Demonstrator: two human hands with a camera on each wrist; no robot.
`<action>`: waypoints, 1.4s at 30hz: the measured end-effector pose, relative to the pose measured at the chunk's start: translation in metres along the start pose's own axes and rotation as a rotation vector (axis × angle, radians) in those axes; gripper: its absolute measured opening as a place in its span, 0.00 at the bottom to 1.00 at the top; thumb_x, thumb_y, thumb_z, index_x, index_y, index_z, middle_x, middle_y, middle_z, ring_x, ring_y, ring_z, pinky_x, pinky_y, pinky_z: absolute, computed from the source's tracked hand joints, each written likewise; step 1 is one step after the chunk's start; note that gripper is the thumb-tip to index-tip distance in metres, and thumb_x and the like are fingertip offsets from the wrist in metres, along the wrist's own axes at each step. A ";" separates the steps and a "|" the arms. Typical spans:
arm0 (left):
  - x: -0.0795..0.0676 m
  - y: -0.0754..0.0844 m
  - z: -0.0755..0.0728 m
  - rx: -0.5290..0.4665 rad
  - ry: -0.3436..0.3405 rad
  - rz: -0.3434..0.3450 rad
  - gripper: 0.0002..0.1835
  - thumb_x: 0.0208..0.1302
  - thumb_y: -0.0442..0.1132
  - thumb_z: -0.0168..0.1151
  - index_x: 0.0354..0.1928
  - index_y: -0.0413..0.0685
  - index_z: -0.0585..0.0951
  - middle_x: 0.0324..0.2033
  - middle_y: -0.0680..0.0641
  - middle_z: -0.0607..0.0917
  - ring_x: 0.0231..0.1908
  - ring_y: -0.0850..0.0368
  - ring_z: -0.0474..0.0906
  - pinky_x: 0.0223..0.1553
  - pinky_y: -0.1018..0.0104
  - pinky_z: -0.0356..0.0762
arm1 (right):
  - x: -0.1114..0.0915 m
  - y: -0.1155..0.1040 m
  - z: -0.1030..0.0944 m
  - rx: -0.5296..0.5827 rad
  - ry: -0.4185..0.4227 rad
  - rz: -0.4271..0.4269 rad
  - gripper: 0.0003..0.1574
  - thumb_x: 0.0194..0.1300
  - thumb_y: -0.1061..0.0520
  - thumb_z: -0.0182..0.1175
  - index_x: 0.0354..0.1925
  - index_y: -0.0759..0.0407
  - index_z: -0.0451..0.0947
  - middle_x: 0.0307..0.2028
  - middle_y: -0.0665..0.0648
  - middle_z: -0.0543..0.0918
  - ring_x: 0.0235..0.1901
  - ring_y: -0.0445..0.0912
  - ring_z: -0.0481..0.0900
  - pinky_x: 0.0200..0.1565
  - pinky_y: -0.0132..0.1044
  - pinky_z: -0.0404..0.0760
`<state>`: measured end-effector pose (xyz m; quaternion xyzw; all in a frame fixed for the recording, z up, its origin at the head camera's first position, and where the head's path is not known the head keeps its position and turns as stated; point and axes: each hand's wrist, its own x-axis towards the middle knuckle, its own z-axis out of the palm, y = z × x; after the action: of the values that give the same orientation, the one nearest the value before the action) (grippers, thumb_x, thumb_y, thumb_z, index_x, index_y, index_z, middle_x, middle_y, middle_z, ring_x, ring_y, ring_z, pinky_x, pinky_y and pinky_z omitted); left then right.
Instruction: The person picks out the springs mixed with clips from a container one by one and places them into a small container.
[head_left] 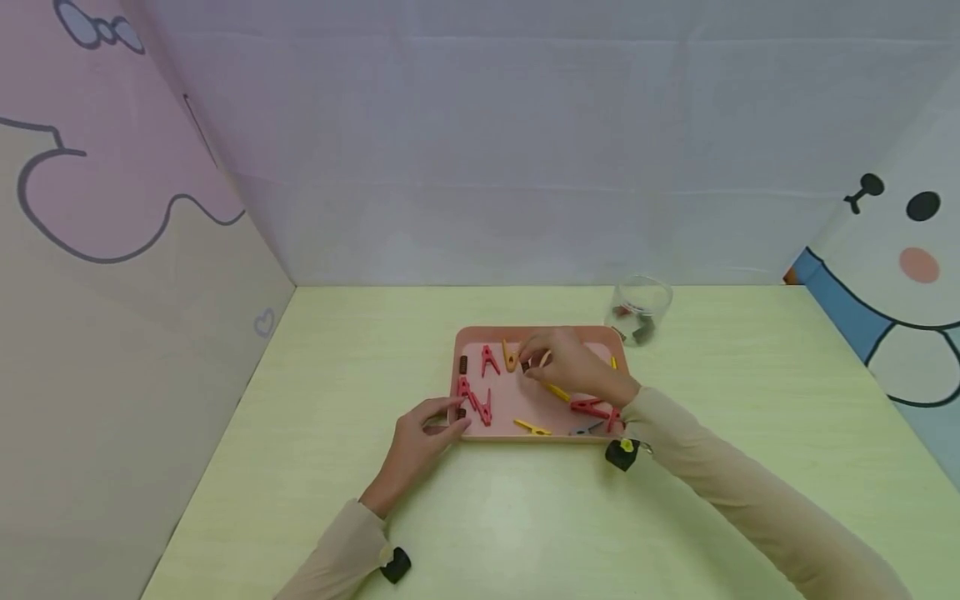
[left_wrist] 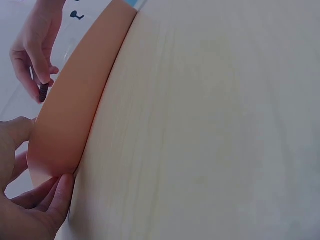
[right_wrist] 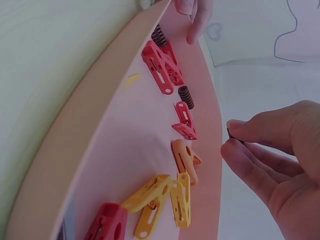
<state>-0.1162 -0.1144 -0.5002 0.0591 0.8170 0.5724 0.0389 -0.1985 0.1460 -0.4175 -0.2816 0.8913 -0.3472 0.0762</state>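
Observation:
My right hand (head_left: pixel 558 360) is over the tray, pinching a small dark brown ridged cylinder (left_wrist: pixel 44 92) between thumb and fingertips. At the tray's near left corner, my left hand (head_left: pixel 420 437) grips the pink tray (head_left: pixel 543 438) by its rim and outer wall. Two similar ridged cylinders (right_wrist: pixel 185 97) lie inside along the left side. Red clothespins (right_wrist: pixel 159 67) are spread near them. Past those lie an orange clothespin (right_wrist: pixel 185 159) and yellow clothespins (right_wrist: pixel 181 200). A grey clothespin (head_left: pixel 586 428) sits by the tray's front wall.
A clear round container (head_left: pixel 639 310) stands behind the tray's far right corner, with several dark and reddish pieces showing through its wall. The pale wooden table (head_left: pixel 525 517) meets a white back wall (head_left: pixel 480 167) and printed side panels.

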 end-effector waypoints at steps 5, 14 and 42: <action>-0.001 -0.002 0.001 -0.007 0.003 0.011 0.21 0.57 0.47 0.69 0.53 0.54 0.82 0.50 0.54 0.79 0.47 0.58 0.77 0.44 0.71 0.80 | -0.003 0.000 -0.006 -0.013 0.012 -0.020 0.09 0.56 0.66 0.67 0.38 0.63 0.84 0.43 0.57 0.82 0.35 0.47 0.79 0.34 0.35 0.81; -0.001 -0.003 0.000 -0.012 0.001 0.009 0.22 0.56 0.49 0.69 0.53 0.53 0.82 0.50 0.55 0.79 0.48 0.58 0.77 0.44 0.71 0.80 | -0.008 -0.001 -0.014 -0.032 0.045 -0.027 0.09 0.55 0.65 0.67 0.38 0.60 0.85 0.43 0.56 0.82 0.33 0.45 0.79 0.34 0.34 0.81; 0.000 0.001 -0.002 -0.005 -0.001 0.028 0.22 0.56 0.47 0.69 0.53 0.52 0.82 0.51 0.53 0.80 0.48 0.58 0.76 0.44 0.72 0.79 | -0.016 0.012 -0.054 0.002 0.163 -0.058 0.08 0.55 0.66 0.68 0.36 0.60 0.86 0.43 0.58 0.82 0.39 0.49 0.80 0.38 0.42 0.84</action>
<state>-0.1164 -0.1155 -0.4988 0.0704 0.8145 0.5750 0.0315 -0.2086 0.1932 -0.3856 -0.2780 0.8856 -0.3721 -0.0066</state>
